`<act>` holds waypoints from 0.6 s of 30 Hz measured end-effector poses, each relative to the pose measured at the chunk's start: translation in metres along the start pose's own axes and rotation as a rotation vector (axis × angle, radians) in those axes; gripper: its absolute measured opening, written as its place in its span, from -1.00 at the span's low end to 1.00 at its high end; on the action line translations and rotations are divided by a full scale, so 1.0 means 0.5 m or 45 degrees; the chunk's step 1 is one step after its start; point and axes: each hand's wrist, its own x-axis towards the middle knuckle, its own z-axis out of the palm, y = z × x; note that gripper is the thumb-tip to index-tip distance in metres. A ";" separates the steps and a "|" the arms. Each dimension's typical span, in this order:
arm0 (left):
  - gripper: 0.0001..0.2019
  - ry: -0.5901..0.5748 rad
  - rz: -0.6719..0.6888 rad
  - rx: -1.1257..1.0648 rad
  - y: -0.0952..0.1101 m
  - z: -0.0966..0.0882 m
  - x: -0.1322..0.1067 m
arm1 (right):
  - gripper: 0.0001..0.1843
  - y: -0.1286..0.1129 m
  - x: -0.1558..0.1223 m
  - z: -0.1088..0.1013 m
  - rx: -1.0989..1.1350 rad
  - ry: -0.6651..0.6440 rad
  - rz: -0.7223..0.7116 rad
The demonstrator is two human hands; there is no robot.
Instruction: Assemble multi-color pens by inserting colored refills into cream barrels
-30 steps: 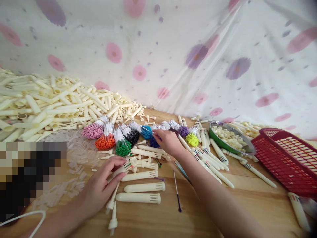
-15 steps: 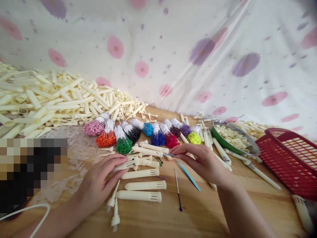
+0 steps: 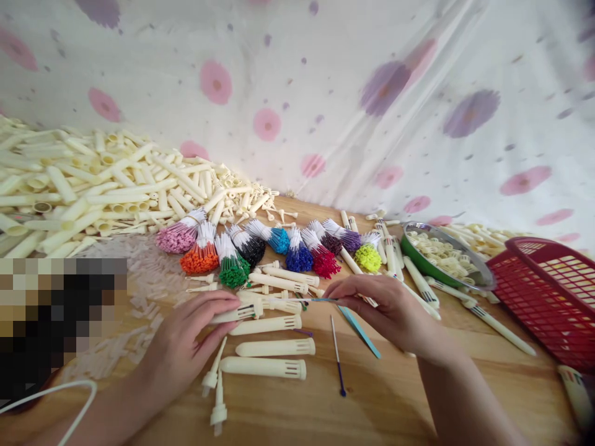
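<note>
**Operator:** Where the wooden surface (image 3: pixel 372 396) lies nearest the viewer, what does each hand hold?

**Technician:** The left hand (image 3: pixel 186 347) is closed around a cream slotted plastic pen barrel (image 3: pixel 235 313), held low over the surface with one end pointing right. The right hand (image 3: pixel 390 306) has thumb and forefinger pinched together on a thin blue-tipped refill (image 3: pixel 309 300). The refill lies level and points at the barrel's end. Whether it has entered the barrel cannot be told.

**Operator:** What lies close around them?

**Technician:** Three loose cream barrels (image 3: pixel 269 347) lie parallel on the surface, just on the viewer's side of the held barrel. Two white tip pieces (image 3: pixel 214 384) lie beside the left wrist. A thin purple refill (image 3: pixel 338 359) and a teal refill (image 3: pixel 361 325) lie near the right hand.

**Operator:** And farther back?

**Technician:** A row of banded refill bundles (image 3: pixel 297 257) runs from pink at the left to yellow-green at the right. To the right stand a green bowl (image 3: pixel 413 259) of cream rings and a red mesh plastic basket (image 3: pixel 548 291). At the far left lies a heap of cream tubes (image 3: pixel 93 186). A white flower-printed cloth (image 3: pixel 325 93) hangs behind.
</note>
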 end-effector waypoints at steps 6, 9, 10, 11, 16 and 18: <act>-0.85 0.000 0.063 0.009 0.006 0.000 -0.002 | -0.85 -0.005 0.006 0.013 0.010 -0.073 -0.051; -0.86 0.006 0.072 0.021 0.007 0.001 -0.002 | -0.85 -0.010 0.009 0.021 0.050 -0.090 -0.052; -0.86 0.008 0.079 0.025 0.008 0.001 -0.002 | -0.85 -0.012 0.010 0.023 0.062 -0.091 -0.059; -0.87 0.010 0.089 0.030 0.009 0.001 -0.001 | -0.85 -0.014 0.011 0.024 0.073 -0.091 -0.070; -0.89 0.009 0.117 0.044 0.014 -0.001 0.005 | -0.85 -0.020 0.016 0.030 0.088 -0.092 -0.107; -0.89 0.013 0.112 0.049 0.016 -0.001 0.007 | -0.85 -0.021 0.016 0.029 0.089 -0.089 -0.112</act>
